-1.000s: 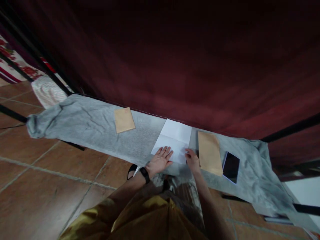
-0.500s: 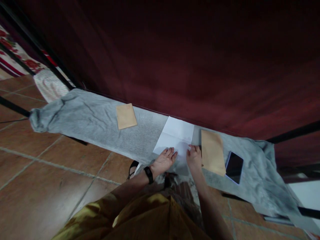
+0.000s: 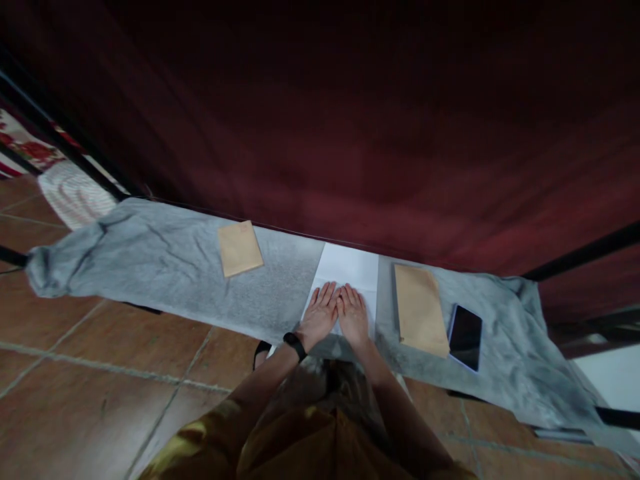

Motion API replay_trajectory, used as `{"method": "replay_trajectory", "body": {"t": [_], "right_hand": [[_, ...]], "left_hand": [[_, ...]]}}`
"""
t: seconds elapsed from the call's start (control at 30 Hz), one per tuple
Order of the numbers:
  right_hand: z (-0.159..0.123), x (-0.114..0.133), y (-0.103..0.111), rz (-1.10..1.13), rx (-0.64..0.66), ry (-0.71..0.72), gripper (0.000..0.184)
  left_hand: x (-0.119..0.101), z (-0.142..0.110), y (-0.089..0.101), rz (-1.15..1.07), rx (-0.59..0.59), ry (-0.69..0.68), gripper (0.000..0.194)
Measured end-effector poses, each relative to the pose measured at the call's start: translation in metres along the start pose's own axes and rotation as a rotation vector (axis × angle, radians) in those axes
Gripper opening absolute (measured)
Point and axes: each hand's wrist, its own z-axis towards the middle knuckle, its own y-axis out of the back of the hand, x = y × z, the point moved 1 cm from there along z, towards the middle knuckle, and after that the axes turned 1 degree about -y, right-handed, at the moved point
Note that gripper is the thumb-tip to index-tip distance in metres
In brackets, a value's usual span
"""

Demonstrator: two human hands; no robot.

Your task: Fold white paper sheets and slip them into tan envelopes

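A white sheet of paper (image 3: pixel 349 262) with a crease across its middle lies on the grey cloth. Both hands rest flat on its near half, side by side with the thumbs touching. My left hand (image 3: pixel 322 312), with a black band on the wrist, has its fingers stretched toward the crease. Likewise my right hand (image 3: pixel 353 315) lies palm down with extended fingers. To the right of the paper is a stack of brown envelopes (image 3: pixel 421 310). Another brown envelope (image 3: pixel 241 249) lies farther off to the left.
A phone (image 3: pixel 465 337) with a dark screen lies right of the envelopes. The grey cloth (image 3: pixel 170 260) covers a long narrow surface, backed by a dark red curtain (image 3: pixel 320 133). Black metal bars (image 3: pixel 585 250) stand at both ends; tiled floor (image 3: pixel 75 400) lies below.
My right hand has moved left from the paper's right edge to lie flat beside my left hand. The paper sits straighter. The view has shifted slightly.
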Motion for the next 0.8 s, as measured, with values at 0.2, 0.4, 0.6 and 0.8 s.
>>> {"method": "replay_trajectory", "body": {"t": [0.2, 0.4, 0.6, 0.8], "right_hand": [[-0.011, -0.010, 0.000, -0.139, -0.046, 0.035, 0.053], [-0.023, -0.026, 0.011, -0.170, -0.136, -0.003, 0.054], [-0.033, -0.042, 0.022, -0.178, -0.177, -0.035, 0.057], [-0.039, -0.050, 0.026, -0.191, -0.202, -0.045, 0.058]], "left_hand": [[0.004, -0.003, -0.017, 0.048, 0.002, 0.028, 0.057], [0.007, -0.009, -0.019, 0.055, -0.081, 0.117, 0.062], [0.012, -0.017, -0.017, 0.065, -0.117, 0.208, 0.063], [0.019, -0.026, -0.016, 0.073, -0.194, 0.231, 0.064]]}}
